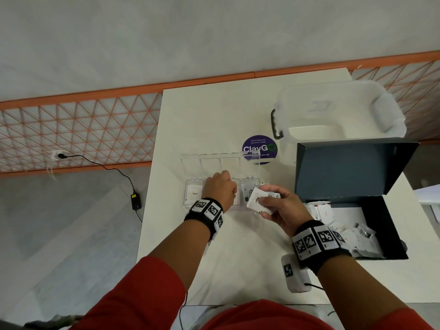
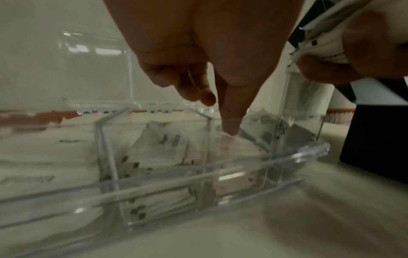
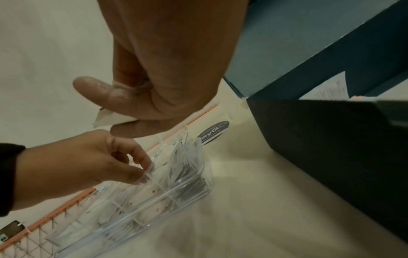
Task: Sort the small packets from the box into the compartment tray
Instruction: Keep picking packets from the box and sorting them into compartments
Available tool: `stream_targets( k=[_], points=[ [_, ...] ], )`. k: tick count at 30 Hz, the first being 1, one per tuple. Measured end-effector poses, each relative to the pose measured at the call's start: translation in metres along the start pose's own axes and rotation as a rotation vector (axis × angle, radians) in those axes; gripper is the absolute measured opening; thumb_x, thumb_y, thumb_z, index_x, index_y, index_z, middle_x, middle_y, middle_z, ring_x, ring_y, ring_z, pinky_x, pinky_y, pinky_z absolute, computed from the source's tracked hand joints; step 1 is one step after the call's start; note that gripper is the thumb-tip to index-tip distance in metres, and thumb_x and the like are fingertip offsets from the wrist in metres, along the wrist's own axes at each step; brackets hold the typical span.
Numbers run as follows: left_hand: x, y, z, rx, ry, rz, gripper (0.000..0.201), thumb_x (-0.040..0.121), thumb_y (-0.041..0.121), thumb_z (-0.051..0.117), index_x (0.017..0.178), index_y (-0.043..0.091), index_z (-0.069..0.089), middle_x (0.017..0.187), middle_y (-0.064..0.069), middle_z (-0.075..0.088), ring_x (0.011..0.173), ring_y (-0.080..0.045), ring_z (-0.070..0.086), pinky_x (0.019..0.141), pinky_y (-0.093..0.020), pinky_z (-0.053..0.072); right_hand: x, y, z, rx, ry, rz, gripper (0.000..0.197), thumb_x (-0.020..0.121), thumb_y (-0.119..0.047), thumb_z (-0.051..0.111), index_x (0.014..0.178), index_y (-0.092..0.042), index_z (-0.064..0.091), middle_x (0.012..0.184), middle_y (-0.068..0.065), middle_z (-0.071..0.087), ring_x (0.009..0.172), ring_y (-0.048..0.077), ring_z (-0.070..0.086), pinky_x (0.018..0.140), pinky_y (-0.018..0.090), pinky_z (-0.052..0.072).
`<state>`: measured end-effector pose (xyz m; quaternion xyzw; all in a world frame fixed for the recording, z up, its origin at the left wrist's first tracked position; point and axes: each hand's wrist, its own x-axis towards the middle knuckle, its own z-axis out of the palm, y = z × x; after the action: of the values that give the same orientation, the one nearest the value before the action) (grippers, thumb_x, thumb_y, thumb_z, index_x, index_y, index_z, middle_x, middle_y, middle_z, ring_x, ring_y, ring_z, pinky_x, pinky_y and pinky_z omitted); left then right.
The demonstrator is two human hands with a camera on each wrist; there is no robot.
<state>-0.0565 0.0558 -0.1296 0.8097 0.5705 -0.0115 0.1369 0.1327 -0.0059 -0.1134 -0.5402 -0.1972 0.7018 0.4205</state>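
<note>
Left hand (image 1: 220,189) over tray (image 1: 194,206), fingers loosely curled, holding nothing; one fingertip (image 2: 230,128) dips into a middle cell. Keep it pressing the contents flat. Right hand (image 1: 283,206) pinches packets (image 1: 258,198) near the rightmost cell; drop one type at a time. Labels unreadable. Box (image 1: 385,225) holds more.

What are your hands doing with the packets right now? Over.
Left hand open, fingers dipping into clear plastic compartment tray. Right hand holds small white paper packets. Dark cardboard box still holds more. Nothing blocking.
</note>
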Motion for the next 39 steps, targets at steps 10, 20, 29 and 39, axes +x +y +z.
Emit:
stream_targets(
  k=[10, 20, 29, 39],
  points=[
    [-0.029, 0.014, -0.047, -0.824, -0.111, -0.039, 0.033, 0.075, 0.039, 0.075, 0.102, 0.043, 0.058, 0.09, 0.016, 0.063, 0.07, 0.002, 0.059, 0.064, -0.012, 0.047, -0.004, 0.002, 0.01, 0.019, -0.022, -0.032, 0.027, 0.083, 0.008, 0.07, 0.092, -0.017, 0.073, 0.083, 0.005, 0.074, 0.067, 0.017, 0.071, 0.052, 0.025, 0.055],
    [-0.045, 0.003, -0.044, -1.154, -0.013, -0.259, 0.023, 0.081, -0.002, 0.066, 0.085, 0.021, 0.065, 0.083, 0.002, 0.066, 0.071, -0.013, 0.065, 0.061, -0.022, 0.054, -0.012, 0.017, 0.03, -0.022, -0.062, -0.063, 0.031, 0.083, 0.009, 0.068, 0.084, -0.021, 0.073, 0.082, 0.006, 0.075, 0.067, 0.018, 0.072, 0.051, 0.025, 0.055],
    [-0.041, -0.052, -0.06, -0.939, 0.216, -0.335, 0.02, 0.076, 0.011, 0.077, 0.082, 0.027, 0.068, 0.085, 0.009, 0.071, 0.074, 0.0, 0.065, 0.066, -0.008, 0.047, -0.022, 0.029, 0.03, -0.041, -0.056, -0.04, 0.027, 0.082, 0.007, 0.07, 0.09, -0.019, 0.075, 0.09, 0.005, 0.076, 0.075, 0.023, 0.073, 0.054, 0.025, 0.055],
    [-0.022, -0.056, -0.035, -0.616, 0.039, -0.325, 0.016, 0.078, 0.004, 0.072, 0.077, 0.02, 0.071, 0.08, 0.006, 0.067, 0.072, -0.007, 0.061, 0.063, -0.003, 0.041, -0.022, 0.031, 0.028, -0.026, -0.061, -0.053, 0.026, 0.082, 0.005, 0.071, 0.091, -0.019, 0.075, 0.087, 0.003, 0.075, 0.079, 0.027, 0.075, 0.053, 0.026, 0.054]
  ],
)
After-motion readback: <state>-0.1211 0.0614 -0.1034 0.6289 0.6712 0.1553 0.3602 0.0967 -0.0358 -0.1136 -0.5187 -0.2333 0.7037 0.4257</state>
